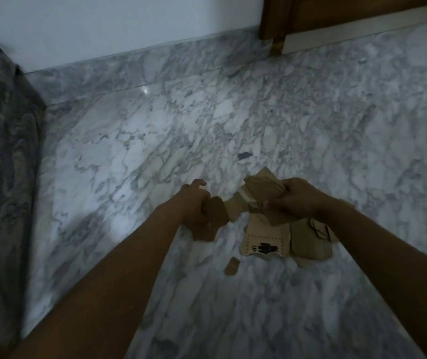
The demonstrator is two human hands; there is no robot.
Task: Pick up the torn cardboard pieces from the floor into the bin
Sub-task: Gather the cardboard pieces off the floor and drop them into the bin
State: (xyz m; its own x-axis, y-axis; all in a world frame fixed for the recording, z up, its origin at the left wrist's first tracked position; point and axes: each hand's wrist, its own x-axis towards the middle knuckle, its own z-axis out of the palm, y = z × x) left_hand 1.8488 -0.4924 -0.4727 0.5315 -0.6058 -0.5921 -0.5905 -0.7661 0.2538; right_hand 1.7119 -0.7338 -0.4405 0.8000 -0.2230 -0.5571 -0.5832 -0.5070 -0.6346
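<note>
A torn brown piece (216, 218) is gripped in the left hand (195, 206) and a wad of pieces (259, 189) in the right hand (296, 198), while a black-printed piece (264, 244) and a small scrap (231, 266) are seen on the marble floor (129, 151) beneath.

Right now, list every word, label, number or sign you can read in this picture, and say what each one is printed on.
"U": start of a black word on the printed cardboard piece lying on the floor; the rest is too blurred to read.
Black blocks beside it, inside a dashed border: blurred, unreadable.
Cardboard bundle in the right hand and single cardboard piece in the left hand: no print shows.
</note>
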